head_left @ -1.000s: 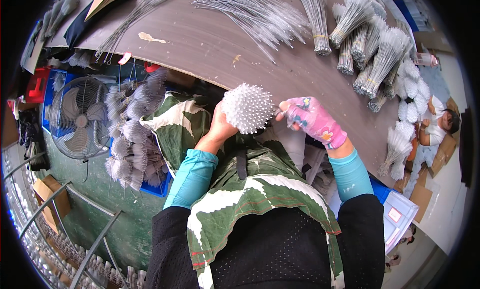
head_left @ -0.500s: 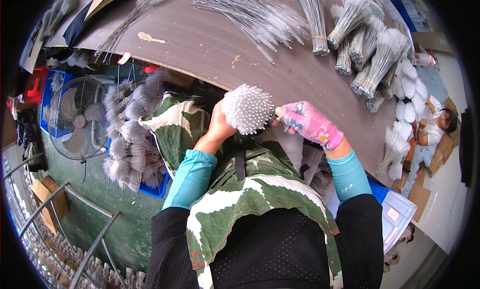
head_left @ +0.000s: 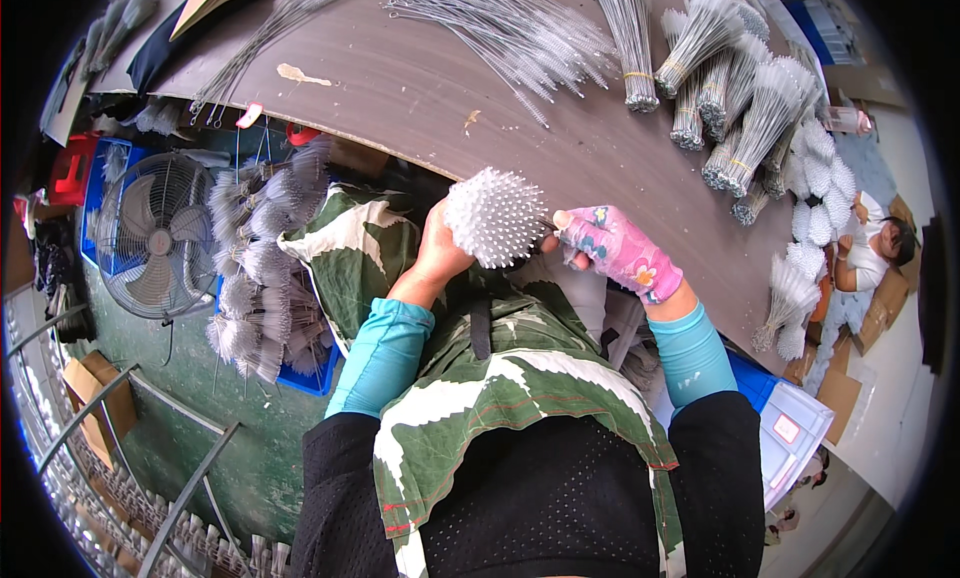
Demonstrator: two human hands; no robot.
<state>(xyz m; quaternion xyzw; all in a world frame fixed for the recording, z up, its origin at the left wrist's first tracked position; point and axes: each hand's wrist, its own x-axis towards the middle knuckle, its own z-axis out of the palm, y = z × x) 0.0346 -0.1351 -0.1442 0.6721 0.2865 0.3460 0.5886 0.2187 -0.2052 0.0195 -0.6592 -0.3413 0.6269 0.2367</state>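
My left hand (head_left: 437, 246), bare-fingered, wraps round a thick bundle of thin wire brushes (head_left: 496, 218). The bundle's round end, dotted with white bristle tips, faces up, and its lower part is hidden. At the bundle's right side is my right hand (head_left: 622, 250), in a pink flowered fingerless glove. Its thumb and forefinger are pinched together beside the bristle tips. Something thin and dark shows between them and the bundle, too small to make out. Loose wire brushes (head_left: 500, 33) with looped ends lie spread on the brown table (head_left: 390, 108) beyond my hands.
Tied brush bundles (head_left: 765, 118) are heaped at the table's right. More brushes fill a blue crate (head_left: 305, 378) at left, near a floor fan (head_left: 158, 240). A metal rack (head_left: 190, 488) stands lower left. Another person (head_left: 872, 246) sits at far right.
My right hand has shifted slightly left toward the bundle, its forearm following. The left hand and the bundle stay almost in place.
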